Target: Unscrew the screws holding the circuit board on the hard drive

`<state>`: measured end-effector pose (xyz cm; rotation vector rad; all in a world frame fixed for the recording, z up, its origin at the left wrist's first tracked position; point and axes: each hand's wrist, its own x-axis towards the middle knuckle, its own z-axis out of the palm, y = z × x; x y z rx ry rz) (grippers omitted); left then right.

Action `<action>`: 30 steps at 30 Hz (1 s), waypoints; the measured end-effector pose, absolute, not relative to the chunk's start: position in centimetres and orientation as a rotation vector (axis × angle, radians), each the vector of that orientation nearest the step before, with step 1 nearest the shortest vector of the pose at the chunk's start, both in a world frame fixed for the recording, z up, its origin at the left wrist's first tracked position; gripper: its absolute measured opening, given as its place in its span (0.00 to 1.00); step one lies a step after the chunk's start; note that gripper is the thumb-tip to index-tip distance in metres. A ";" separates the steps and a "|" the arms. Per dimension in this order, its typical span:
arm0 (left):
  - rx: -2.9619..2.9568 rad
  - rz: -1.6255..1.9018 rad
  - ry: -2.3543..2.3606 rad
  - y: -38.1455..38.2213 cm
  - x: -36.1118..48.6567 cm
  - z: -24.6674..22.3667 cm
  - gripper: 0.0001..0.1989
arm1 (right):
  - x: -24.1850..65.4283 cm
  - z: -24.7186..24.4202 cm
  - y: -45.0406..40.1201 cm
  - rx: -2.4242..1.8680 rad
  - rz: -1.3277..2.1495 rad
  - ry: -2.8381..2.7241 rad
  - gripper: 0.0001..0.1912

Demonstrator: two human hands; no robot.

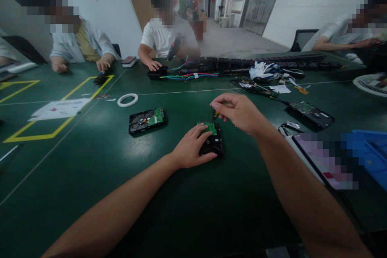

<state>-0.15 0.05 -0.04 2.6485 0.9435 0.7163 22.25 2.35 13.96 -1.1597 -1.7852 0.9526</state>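
Note:
A black hard drive with a green circuit board (216, 146) lies on the green table (169, 193) in front of me. Across its left part rests my left hand (192, 145), fingers spread and touching the drive. My right hand (237, 111) is pinched round a small yellow and dark screwdriver (215, 113), just above and to the right of the drive's far edge. The tip of the tool is too small to make out. To the left lies a second hard drive (146, 121), circuit side up. A third one (311, 115) sits at the right with a cable near it.
A white tape ring (127, 100) and a paper sheet (59, 109) lie left. Cable bundles (193, 74) and white gloves (262, 70) are at the back. A tablet-like device (317, 161) and blue bin (373, 153) stand right. Several people sit around the table.

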 end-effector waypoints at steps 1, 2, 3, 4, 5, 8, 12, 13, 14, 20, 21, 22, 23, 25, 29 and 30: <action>2.650 0.713 0.945 0.1 -0.2 -0.1 0.41 | 22.3 14.0 2.3 -1.166 0.926 -1.799 0.10; 2.649 0.711 0.947 0.1 -0.2 -0.1 0.41 | 22.3 14.0 2.3 -1.175 0.907 -1.808 0.10; 2.646 0.712 0.948 0.1 -0.2 -0.1 0.41 | 22.3 14.0 2.3 -1.184 0.902 -1.812 0.10; 2.642 0.713 0.949 0.0 -0.2 -0.1 0.41 | 22.2 14.1 2.2 -1.193 0.910 -1.808 0.10; 2.638 0.715 0.949 0.0 -0.2 -0.1 0.41 | 22.2 14.1 2.1 -1.202 0.928 -1.794 0.09; 2.641 0.716 0.948 0.0 -0.1 0.0 0.41 | 22.1 14.1 2.1 -1.203 0.997 -1.736 0.07; 2.662 0.699 0.958 0.0 -0.1 0.0 0.41 | 22.1 13.9 2.2 -1.133 1.043 -1.749 0.04; 2.666 0.696 0.961 0.0 -0.1 0.0 0.42 | 22.0 13.9 2.2 -1.128 1.043 -1.759 0.04; 2.668 0.696 0.962 0.0 -0.1 0.0 0.42 | 22.1 13.9 2.2 -1.133 1.037 -1.762 0.05; 2.674 0.705 0.952 0.1 -0.1 -0.2 0.41 | 22.1 14.0 2.3 -1.192 0.974 -1.785 0.12; 2.672 0.707 0.953 0.1 -0.1 -0.2 0.41 | 22.2 13.9 2.3 -1.188 0.966 -1.802 0.13; 2.668 0.715 0.954 0.1 -0.1 -0.2 0.41 | 22.2 13.9 2.3 -1.181 0.960 -1.820 0.12; 2.667 0.720 0.949 0.1 -0.1 -0.2 0.41 | 22.2 13.8 2.4 -1.170 0.953 -1.830 0.12; 2.665 0.726 0.940 0.0 -0.2 -0.2 0.41 | 22.3 13.6 2.6 -1.143 0.940 -1.823 0.10; 2.657 0.727 0.943 0.0 -0.2 -0.1 0.41 | 22.3 13.5 2.7 -1.139 0.958 -1.744 0.11; 2.655 0.728 0.945 0.0 -0.2 -0.1 0.41 | 22.3 13.6 2.6 -1.147 0.967 -1.741 0.12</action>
